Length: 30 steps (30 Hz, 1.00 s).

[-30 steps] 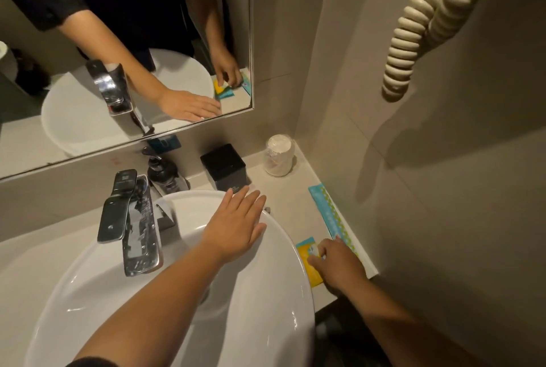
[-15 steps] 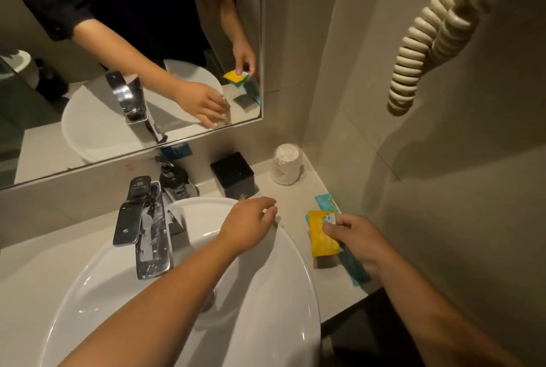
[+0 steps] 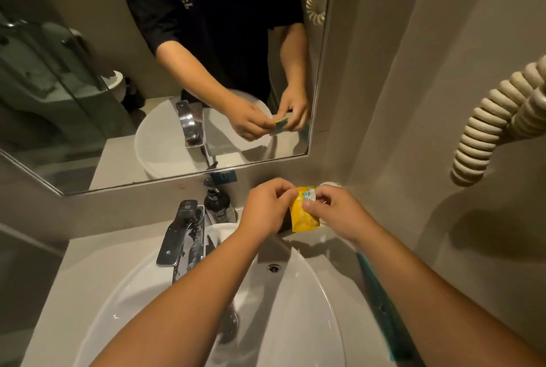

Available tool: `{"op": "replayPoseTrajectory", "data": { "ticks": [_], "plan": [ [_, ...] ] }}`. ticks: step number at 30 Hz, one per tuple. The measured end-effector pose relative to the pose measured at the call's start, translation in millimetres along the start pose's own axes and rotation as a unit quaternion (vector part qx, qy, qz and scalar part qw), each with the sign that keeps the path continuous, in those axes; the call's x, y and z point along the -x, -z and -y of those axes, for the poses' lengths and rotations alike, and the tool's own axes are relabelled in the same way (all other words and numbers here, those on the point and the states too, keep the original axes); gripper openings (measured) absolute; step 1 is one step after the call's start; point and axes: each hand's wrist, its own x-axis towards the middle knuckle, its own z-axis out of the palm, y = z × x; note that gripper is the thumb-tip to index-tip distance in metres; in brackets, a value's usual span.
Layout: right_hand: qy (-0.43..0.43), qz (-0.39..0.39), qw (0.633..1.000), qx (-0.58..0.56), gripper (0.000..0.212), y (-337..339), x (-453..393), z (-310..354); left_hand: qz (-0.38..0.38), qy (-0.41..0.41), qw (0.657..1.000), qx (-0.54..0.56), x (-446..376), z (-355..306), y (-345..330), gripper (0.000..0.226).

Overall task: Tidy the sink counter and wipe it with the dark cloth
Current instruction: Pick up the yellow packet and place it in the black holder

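A small yellow packet (image 3: 304,216) is held up above the back of the counter, pinched from both sides. My left hand (image 3: 267,208) grips its left edge and my right hand (image 3: 335,213) grips its top right corner. The grey sink counter (image 3: 97,251) runs around a white basin (image 3: 298,313). A long teal packet (image 3: 381,301) lies flat on the counter along the right wall, partly under my right forearm. No dark cloth shows in this view.
A chrome faucet (image 3: 183,236) stands at the basin's back left, with a dark soap pump bottle (image 3: 217,204) behind it. A mirror (image 3: 165,71) covers the back wall. A coiled beige cord (image 3: 496,118) hangs on the right wall. A white cup (image 3: 332,184) is mostly hidden behind my hands.
My right hand lifted the yellow packet off the counter's front right and carried it up and back. My left hand left the basin rim and took hold of the packet too.
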Motion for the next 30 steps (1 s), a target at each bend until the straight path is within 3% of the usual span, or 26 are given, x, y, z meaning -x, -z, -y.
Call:
{"op": "replayPoseTrajectory", "data": {
  "ticks": [3, 8, 12, 20, 26, 30],
  "plan": [
    [0.049, 0.013, 0.997, 0.060, 0.031, -1, -33, 16, -0.044, -0.052, 0.994, -0.083, -12, -1, 15, 0.011],
    [0.121, 0.027, 0.970, 0.210, 0.010, -17, -77, 35, -0.106, -0.066, 0.977, -0.172, -34, 14, 24, 0.013],
    [0.151, 0.014, 0.951, 0.270, 0.015, -33, -91, 29, -0.122, -0.026, 0.976, -0.178, -37, 37, 15, 0.020],
    [0.118, 0.046, 0.909, 0.397, 0.025, -66, -109, 2, -0.109, 0.089, 0.958, -0.252, -50, 71, -6, 0.018],
    [0.049, 0.023, 0.892, 0.449, 0.021, -85, -111, -17, -0.113, 0.131, 0.949, -0.264, -61, 89, -21, 0.018],
    [0.040, 0.016, 0.896, 0.441, 0.022, -89, -114, -21, -0.117, 0.106, 0.948, -0.277, -60, 95, -23, 0.007]
  ]
}}
